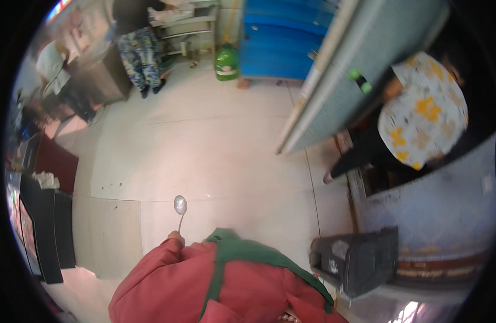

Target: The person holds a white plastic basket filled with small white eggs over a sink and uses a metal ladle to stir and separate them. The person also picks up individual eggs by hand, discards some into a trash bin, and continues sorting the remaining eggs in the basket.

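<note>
My left hand is closed around the handle of a metal spoon. The spoon points forward over the pale tiled floor, its bowl farthest from me. A red sleeve covers my left arm, and a green apron hangs over my red top. My right hand is out of view.
A door stands open at the right, where a person in a floral top steps through. A black bin is at my right. Two people work at the far left. A blue cabinet and green jug stand ahead.
</note>
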Tool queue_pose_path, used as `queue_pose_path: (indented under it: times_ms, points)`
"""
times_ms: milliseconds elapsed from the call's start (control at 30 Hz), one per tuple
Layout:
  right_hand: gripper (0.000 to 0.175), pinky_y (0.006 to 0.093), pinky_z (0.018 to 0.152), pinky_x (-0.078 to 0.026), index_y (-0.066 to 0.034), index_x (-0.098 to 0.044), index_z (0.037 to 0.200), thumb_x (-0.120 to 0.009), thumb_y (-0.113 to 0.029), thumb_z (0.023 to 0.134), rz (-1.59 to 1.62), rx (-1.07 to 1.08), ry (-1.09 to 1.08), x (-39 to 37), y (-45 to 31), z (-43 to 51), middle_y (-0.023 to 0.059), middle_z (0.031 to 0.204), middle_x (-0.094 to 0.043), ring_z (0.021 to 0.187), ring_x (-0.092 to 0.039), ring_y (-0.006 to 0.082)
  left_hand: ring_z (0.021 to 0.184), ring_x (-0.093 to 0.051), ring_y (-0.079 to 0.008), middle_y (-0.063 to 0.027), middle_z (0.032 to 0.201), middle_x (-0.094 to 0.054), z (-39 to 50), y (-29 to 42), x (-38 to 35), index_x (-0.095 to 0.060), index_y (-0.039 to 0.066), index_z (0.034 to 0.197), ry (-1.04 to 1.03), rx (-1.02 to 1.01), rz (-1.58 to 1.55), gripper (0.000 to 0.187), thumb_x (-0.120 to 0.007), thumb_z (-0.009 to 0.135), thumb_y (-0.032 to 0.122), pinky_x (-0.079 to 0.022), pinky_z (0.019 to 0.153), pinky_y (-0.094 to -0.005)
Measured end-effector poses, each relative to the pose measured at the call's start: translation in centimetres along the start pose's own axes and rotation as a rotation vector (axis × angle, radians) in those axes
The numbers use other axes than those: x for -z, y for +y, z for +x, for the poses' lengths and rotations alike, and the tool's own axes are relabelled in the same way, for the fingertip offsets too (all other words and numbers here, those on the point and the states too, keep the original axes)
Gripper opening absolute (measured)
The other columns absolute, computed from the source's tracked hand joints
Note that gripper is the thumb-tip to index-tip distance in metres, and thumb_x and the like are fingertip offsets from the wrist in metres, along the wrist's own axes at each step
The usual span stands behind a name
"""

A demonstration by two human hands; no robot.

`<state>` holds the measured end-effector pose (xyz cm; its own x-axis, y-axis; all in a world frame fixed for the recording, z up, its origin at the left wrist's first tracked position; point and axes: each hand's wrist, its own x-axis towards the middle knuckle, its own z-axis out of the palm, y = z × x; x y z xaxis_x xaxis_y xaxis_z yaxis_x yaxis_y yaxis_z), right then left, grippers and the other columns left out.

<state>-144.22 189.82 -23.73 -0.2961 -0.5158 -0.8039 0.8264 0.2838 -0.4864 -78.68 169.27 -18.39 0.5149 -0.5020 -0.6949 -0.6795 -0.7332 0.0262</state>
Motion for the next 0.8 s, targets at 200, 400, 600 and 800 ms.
queue_pose_path:
  times_ms: [200,400,600,800]
  points:
    - [0.018,0.0305,0.059,-0.047,-0.0149,-0.053,0.081,-0.061,-0.023,0.094,-0.243,-0.012,-0.121,-30.9,-6.5,2.3,-0.0033,0.07,-0.051,0.064,-0.052,0.0116,0.106,-0.063,-0.0415,-0.026,0.109,-0.066,3.2,0.6,6.7,-0.065,0.001,0.102,0.029,0.06,-0.18,0.028,-0.063,0.082,0.021,-0.053,0.087,-0.0447]
    - [0.018,0.0324,0.06,-0.048,-0.0163,-0.055,0.081,-0.063,-0.027,0.093,-0.382,-0.12,-0.094,-45.5,-8.2,10.9,-0.0028,0.071,-0.054,0.065,-0.055,0.013,0.095,-0.065,-0.0398,-0.0208,0.103,-0.068,7.3,3.2,9.0,-0.063,0.002,0.097,0.147,0.135,-0.399,0.026,-0.063,0.081,0.023,-0.053,0.084,-0.0458]
    - [0.021,0.0317,0.059,-0.046,-0.0156,-0.052,0.077,-0.057,-0.026,0.094,-0.432,-0.283,-0.368,-58.3,-8.8,26.4,-0.003,0.066,-0.05,0.063,-0.053,0.0147,0.103,-0.064,-0.0386,-0.0222,0.107,-0.067,10.0,5.9,11.2,-0.064,0.003,0.103,0.055,0.265,-0.437,0.037,-0.069,0.08,0.031,-0.051,0.09,-0.0448]
    - [0.021,0.0323,0.054,-0.043,-0.0139,-0.048,0.073,-0.052,-0.02,0.093,-0.857,-0.312,-0.46,-83.9,-7.1,35.4,0.0004,0.067,-0.048,0.061,-0.051,0.016,0.098,-0.067,-0.0332,-0.0162,0.1,-0.07,10.1,12.0,15.0,-0.067,0.008,0.098,0.113,0.528,-0.595,0.041,-0.072,0.073,0.04,-0.053,0.088,-0.0417]
